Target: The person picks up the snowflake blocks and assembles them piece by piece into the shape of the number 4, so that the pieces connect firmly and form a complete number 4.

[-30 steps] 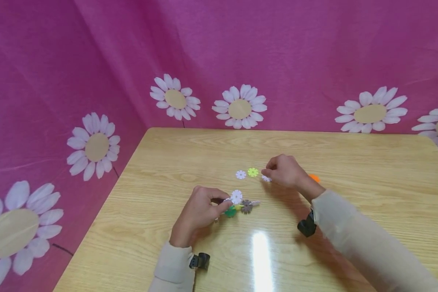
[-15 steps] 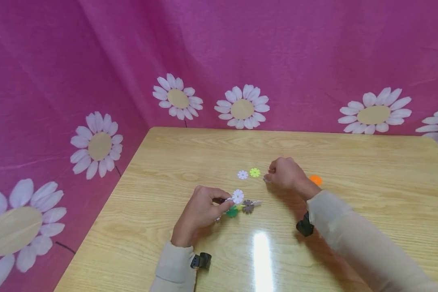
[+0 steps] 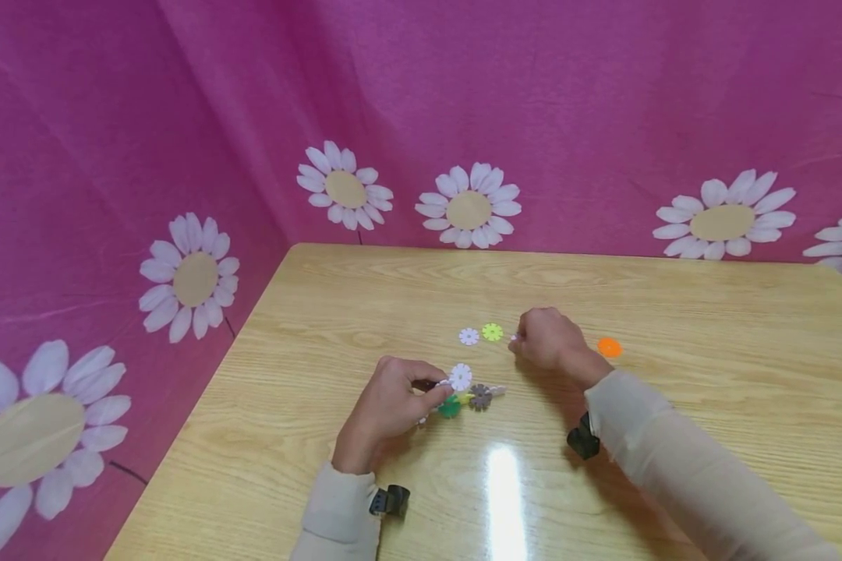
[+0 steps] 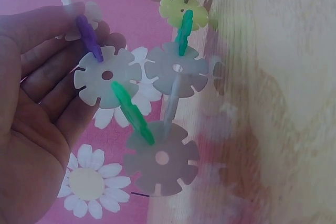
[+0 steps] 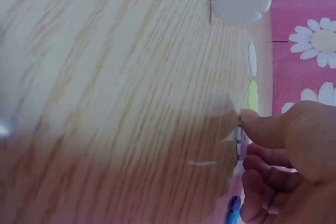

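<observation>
Far left, in the left hand [image 3: 393, 401], a linked chain [image 3: 461, 378] of notched disks — pinched between thumb and fingertips, reaching rightward over the table [image 3: 709, 312]. Already joined, by the look of it: white, purple, green, yellow and grey pieces, slotted together at angles. Farther right, beyond the chain and apparently unjoined, a lilac-white disk [image 3: 468, 336] lying flat, with a lime disk [image 3: 492, 332] just beside. Next, a pale disk [image 5: 239, 136], edge-on in the right wrist view, pinched between thumb and fingers of the right hand [image 3: 553, 340]. Farthest right, near that hand but apart from it, an orange disk [image 3: 609, 347] flat on the table. Judged from this, well along with the joining; left over, four loose pieces in the head view — plus perhaps a blue disk [image 5: 233, 209] low in the right wrist view. Hidden: part of the chain, behind the left hand, and most of the pale disk in the head view, behind the right. Cut off: both forearms, and the blue disk at the frame's bottom edge. Hard to make out: the exact count of joined pieces, any contact between chain and table, any lift under the pale disk.
</observation>
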Demonstrator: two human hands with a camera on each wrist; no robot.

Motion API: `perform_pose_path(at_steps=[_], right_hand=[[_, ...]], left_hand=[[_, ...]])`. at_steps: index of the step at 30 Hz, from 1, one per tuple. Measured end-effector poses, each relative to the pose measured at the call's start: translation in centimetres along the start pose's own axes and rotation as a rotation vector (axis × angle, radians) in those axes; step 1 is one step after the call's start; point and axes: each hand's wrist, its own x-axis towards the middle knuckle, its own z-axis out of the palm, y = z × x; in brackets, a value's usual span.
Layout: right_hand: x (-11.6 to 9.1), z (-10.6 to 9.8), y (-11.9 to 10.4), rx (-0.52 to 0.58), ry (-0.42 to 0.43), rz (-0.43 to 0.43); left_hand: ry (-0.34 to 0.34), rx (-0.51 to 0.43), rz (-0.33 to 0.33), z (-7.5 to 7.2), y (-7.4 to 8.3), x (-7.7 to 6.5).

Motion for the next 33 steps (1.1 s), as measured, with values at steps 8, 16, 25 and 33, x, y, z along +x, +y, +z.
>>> perform_pose_path(at_steps=[8,16,25,33], right_hand=[[0.1,0.0,0.1,0.005,-0.029,0.035],[-0.3,0.4,0.3,0.093,-0.004,0.068],[-1.2,0.3,0.6,0.236,0.051,-0.008],[-2.6,-0.8,0.1,0.251,0.082,-0.063]], left_hand=[[-0.002,0.004,-0.006,0.2,0.2,0.1],[-0.008,0.006,-0.010,0.3,0.3,0.0],[-0.004,0.010,-0.017,0.4,0.3,-0.1],[-0.014,0.015,-0.061,0.1,0.6,0.2]])
